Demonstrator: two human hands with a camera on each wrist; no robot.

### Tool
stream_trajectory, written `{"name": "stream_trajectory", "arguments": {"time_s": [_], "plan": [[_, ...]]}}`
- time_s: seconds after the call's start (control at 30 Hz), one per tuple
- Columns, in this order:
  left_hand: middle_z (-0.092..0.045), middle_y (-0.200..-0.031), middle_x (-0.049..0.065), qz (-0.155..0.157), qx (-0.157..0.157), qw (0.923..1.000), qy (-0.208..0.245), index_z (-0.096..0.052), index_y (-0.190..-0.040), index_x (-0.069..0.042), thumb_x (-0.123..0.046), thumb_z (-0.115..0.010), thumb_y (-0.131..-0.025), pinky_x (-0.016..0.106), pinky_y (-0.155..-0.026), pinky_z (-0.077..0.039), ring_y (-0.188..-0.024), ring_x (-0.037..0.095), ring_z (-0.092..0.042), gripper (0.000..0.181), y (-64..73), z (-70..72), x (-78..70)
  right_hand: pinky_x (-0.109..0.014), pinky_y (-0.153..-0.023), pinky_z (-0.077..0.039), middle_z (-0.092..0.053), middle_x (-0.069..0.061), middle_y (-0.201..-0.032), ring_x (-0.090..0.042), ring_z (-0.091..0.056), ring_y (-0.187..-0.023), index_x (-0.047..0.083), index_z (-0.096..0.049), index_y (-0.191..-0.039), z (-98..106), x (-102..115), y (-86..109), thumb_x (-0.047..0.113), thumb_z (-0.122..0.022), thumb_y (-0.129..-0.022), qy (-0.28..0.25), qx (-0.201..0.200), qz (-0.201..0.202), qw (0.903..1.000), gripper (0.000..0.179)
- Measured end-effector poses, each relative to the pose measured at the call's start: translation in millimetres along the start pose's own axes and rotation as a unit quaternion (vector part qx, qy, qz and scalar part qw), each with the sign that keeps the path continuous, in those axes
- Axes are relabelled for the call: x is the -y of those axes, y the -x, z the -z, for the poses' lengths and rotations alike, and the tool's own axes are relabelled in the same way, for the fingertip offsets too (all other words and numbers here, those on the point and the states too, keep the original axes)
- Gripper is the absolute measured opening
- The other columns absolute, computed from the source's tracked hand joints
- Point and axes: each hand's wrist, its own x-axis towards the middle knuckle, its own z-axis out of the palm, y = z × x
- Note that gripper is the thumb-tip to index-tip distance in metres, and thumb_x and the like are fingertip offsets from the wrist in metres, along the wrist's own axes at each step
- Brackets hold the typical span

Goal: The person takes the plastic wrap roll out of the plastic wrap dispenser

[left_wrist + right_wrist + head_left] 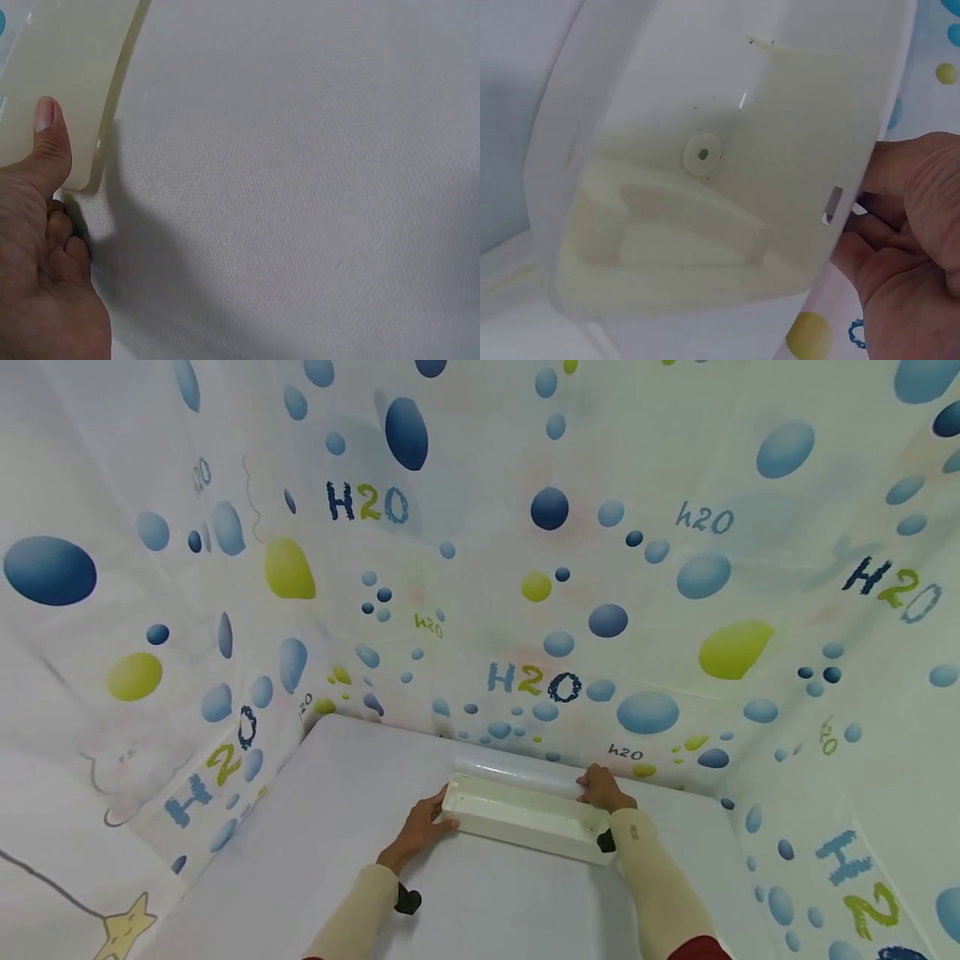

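A long off-white plastic trough (pixel 517 835) lies on the white surface with its hollow side up. My left hand (pixel 420 829) grips its left end. In the left wrist view, the thumb of that hand (pixel 37 225) presses flat on the trough's outer wall (pixel 71 75), with the other fingers curled below its edge. At the far right, my right hand (pixel 603 789) is behind the trough's back wall. The right wrist view has this hand (pixel 915 225) with bent fingers beside a small slot in the trough's wall (pixel 802 127); the fingertips are hidden. Inside is a round boss with a hole.
A glossy white strip (pixel 517 768) runs behind the trough along the back of the white surface (pixel 360 777). Sheeting (pixel 480 568) printed with blue and green drops and "H2O" stands round the back and both sides.
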Motion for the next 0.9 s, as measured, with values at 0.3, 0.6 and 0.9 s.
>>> {"name": "stream_trajectory", "arguments": {"time_s": [0.3,0.6,0.9], "plan": [[-0.039,-0.171,0.027,-0.002,-0.002,1.0,0.009,-0.035,-0.165,0.008,-0.01,-0.082,-0.097,0.06,-0.131,-0.036,-0.159,0.049,-0.04,0.084,-9.5,2.0,-3.3,-0.041,-0.089,-0.056,-0.071,-0.029,-0.118,-0.031,-0.063,-0.093,-0.018,-0.068,-0.121,12,-2,-4.3,0.008,-0.082,-0.096,0.006,0.031,-0.011,0.9994,0.038],[-0.039,-0.171,0.027,0.0,0.002,1.0,-0.002,-0.035,-0.165,0.008,-0.01,-0.082,-0.097,0.061,-0.132,-0.035,-0.158,0.05,-0.041,0.084,-15.5,-0.6,1.8,-0.07,-0.128,-0.035,-0.059,-0.04,-0.143,-0.057,-0.051,-0.137,-0.02,-0.058,-0.143,29,-7,6.3,0.017,-0.065,-0.109,0.017,0.014,0.016,0.9996,0.05],[-0.034,-0.172,0.03,-0.011,0.035,0.9991,-0.022,-0.029,-0.166,0.011,-0.009,-0.082,-0.098,0.062,-0.133,-0.031,-0.16,0.052,-0.036,0.089,-26.3,14.5,-1.2,-0.094,-0.119,-0.019,-0.012,-0.039,-0.177,-0.071,-0.011,-0.16,-0.003,-0.026,-0.171,61,-24,22.4,0.05,-0.046,-0.115,0.012,-0.012,-0.057,0.9982,0.08]]}}
